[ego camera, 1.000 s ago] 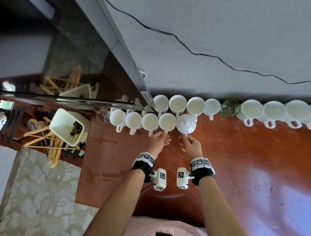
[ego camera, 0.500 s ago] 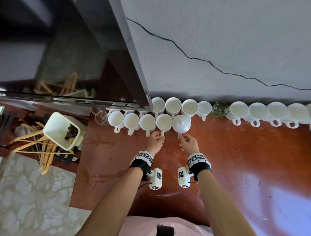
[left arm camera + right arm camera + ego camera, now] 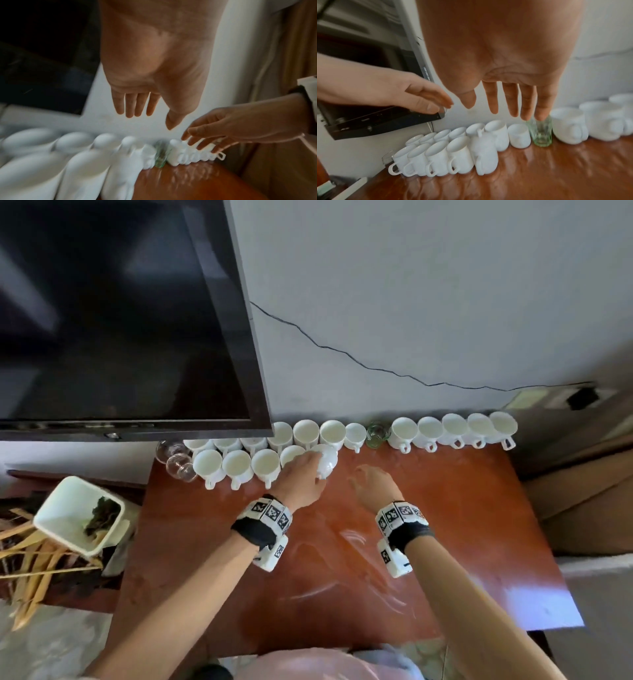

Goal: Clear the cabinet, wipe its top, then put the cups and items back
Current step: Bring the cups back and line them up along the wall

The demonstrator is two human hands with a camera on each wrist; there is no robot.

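White cups stand in two rows along the wall on the red-brown cabinet top (image 3: 445, 542): a front row (image 3: 236, 465), a back row (image 3: 305, 433) and a right group (image 3: 455, 428). A white lidded pot (image 3: 328, 463) ends the front row, also shown in the right wrist view (image 3: 483, 152). A green glass (image 3: 378, 433) (image 3: 541, 132) stands between the cup groups. My left hand (image 3: 308, 460) (image 3: 145, 115) hovers above the pot with straight fingers, holding nothing. My right hand (image 3: 363, 474) (image 3: 496, 108) hangs empty to the pot's right, fingers spread.
A black TV (image 3: 120, 320) overhangs the left cups. Clear glasses (image 3: 176, 462) sit at the row's left end. A white bin (image 3: 78, 515) with scraps and wooden hangers lies off the cabinet's left edge. A cable (image 3: 342, 354) runs along the wall to a socket (image 3: 582, 398).
Both hands have come off the lidded pot. The left hand has moved up over it and the right hand has drawn back to the right. The head view has tilted up.
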